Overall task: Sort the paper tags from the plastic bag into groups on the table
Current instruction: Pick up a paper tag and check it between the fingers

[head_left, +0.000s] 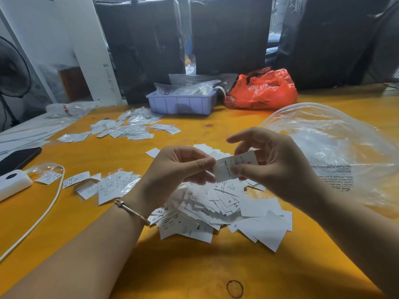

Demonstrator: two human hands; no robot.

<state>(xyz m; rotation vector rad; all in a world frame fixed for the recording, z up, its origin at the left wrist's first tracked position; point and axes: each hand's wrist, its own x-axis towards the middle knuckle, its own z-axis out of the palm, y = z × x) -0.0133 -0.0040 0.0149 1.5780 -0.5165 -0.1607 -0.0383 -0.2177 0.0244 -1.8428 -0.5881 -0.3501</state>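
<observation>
Both my hands hold one white paper tag (224,167) above the middle of the yellow table (194,266). My left hand (179,169) pinches its left edge and my right hand (269,162) pinches its right part between thumb and fingers. Under them lies a loose heap of white tags (226,212) printed with size letters. The clear plastic bag (328,152) lies crumpled to the right of my right hand. Sorted groups of tags lie at the left (105,186) and farther back (129,128).
A blue tray (181,103) with clear packets and a red plastic bag (263,89) stand at the back. At the left edge are a white power bank (13,184) with its cable (43,214) and a dark phone (19,158).
</observation>
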